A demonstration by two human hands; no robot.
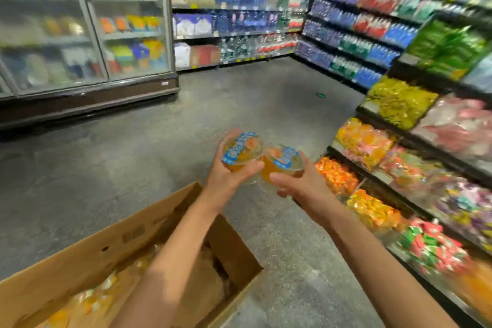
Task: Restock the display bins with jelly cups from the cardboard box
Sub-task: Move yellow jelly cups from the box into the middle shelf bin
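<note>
Several tiered dark display bins (415,138) of bright wrapped sweets run along my right. At lower left I see the open brown cardboard box (87,255), with more orange cups inside. Above the grey floor, my left hand (229,168) grips one clear orange jelly cup (241,152); my right hand (295,181) curls round another (283,161), the cups touching.

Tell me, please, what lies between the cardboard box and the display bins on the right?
In the head view, only bare grey floor separates the cardboard box from the display bins; the right forearm crosses above that stretch.
</note>
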